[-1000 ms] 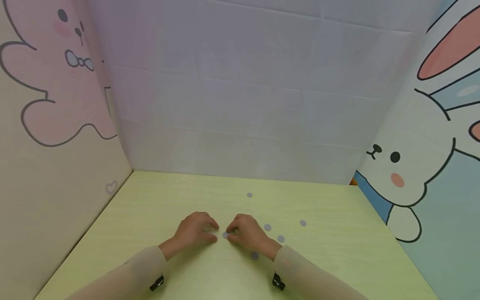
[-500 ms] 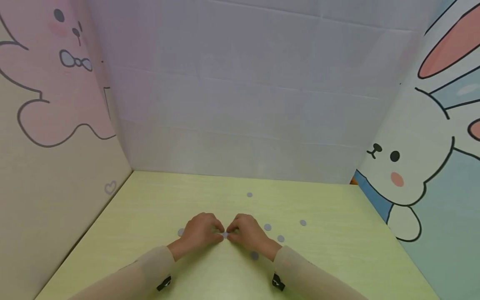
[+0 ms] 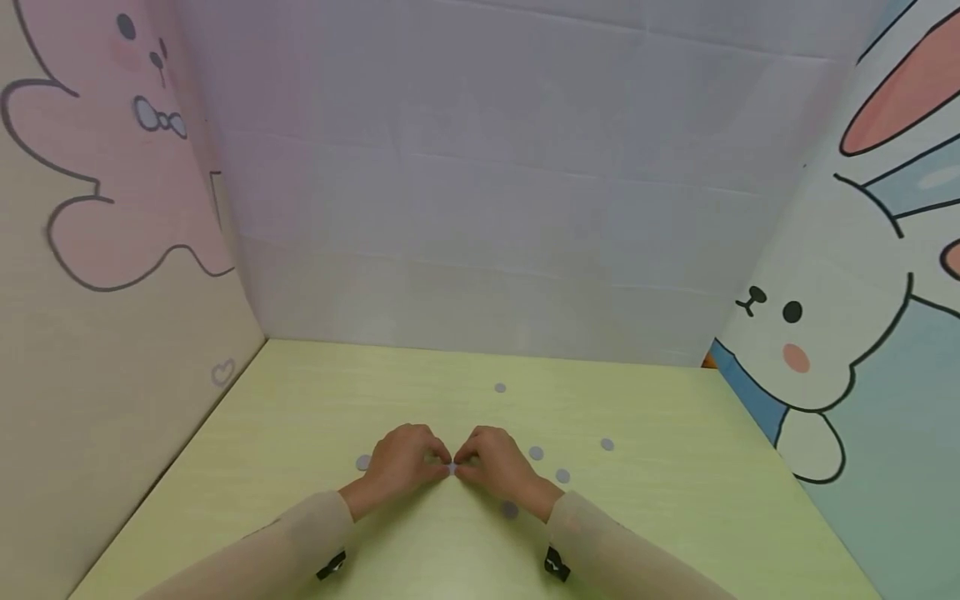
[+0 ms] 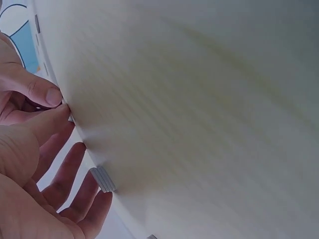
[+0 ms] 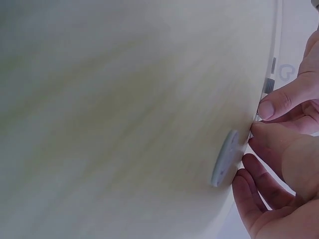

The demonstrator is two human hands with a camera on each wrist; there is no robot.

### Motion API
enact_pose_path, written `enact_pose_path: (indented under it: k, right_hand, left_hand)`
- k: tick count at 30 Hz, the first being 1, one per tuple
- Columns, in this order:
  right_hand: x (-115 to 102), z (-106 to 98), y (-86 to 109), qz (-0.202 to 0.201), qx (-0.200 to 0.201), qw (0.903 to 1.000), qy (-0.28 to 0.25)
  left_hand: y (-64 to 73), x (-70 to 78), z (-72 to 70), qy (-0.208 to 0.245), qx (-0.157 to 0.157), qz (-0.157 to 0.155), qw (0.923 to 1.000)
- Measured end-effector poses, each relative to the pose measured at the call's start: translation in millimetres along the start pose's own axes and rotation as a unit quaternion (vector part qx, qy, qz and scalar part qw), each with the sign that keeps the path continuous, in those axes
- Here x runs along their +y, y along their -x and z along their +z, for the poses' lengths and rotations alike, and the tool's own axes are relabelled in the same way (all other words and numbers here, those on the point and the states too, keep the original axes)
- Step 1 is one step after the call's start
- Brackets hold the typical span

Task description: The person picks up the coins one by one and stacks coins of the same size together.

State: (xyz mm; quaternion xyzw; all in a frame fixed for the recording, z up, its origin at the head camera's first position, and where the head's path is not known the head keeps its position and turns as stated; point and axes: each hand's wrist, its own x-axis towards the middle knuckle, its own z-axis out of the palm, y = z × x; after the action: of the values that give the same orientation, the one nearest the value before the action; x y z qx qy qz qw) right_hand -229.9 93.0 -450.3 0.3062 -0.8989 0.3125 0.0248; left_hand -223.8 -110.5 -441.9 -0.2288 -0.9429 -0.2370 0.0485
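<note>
My left hand [image 3: 403, 460] and right hand [image 3: 497, 465] meet at the middle of the table, fingertips together. Between them sits a small silver-grey coin [image 3: 452, 470], mostly hidden by the thumbs and index fingers that pinch it from both sides. Just left of my left hand, a short stack of coins [image 3: 363, 462] stands on the table; the left wrist view shows that stack [image 4: 103, 179] near the outer fingers. Close to my right hand, a single coin [image 5: 225, 158] lies flat in the right wrist view, partly under the forearm as the head view shows this coin [image 3: 509, 509].
More coins lie spread to the right: one far back [image 3: 500, 387], one beside the right wrist [image 3: 536, 452], one nearer [image 3: 562, 476] and one farther right [image 3: 607, 444]. Upright panels with cartoon drawings [image 3: 795, 350] and a pale back wall [image 3: 480, 208] enclose the yellow-green table [image 3: 360, 375].
My left hand has moved right until its thumb and index finger reach the coin at my right fingertips. This uncovered the stack left of it. The right hand has stayed nearly in place.
</note>
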Motion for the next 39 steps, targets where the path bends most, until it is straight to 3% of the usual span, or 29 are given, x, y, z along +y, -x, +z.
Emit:
enact_pose_path:
  k: [10, 15, 27, 34, 39]
  right_hand:
    - [10, -14, 0.7, -0.004, -0.029, 0.9995, -0.009]
    - [22, -27, -2.1, 0.012, -0.015, 0.9998, -0.01]
    - [66, -54, -23.5, 0.094, 0.071, 0.9929, 0.013]
    - [92, -56, -47.7, 0.183, 0.055, 0.9815, -0.012]
    - [105, -49, -64.3, 0.198, 0.05, 0.9786, 0.022]
  left_hand:
    - [1.4, 3.8, -2.8, -0.004, 0.006, -0.004, 1.0]
    - [0.5, 5.0, -6.4, -0.007, 0.002, 0.002, 1.0]
    - [-2.5, 4.0, -7.7, 0.003, -0.012, 0.001, 0.9999]
    - [-3.3, 1.6, -7.1, 0.005, -0.017, 0.0, 0.9998]
    - [-4.1, 1.1, -8.7, 0.004, -0.017, 0.002, 0.9998]
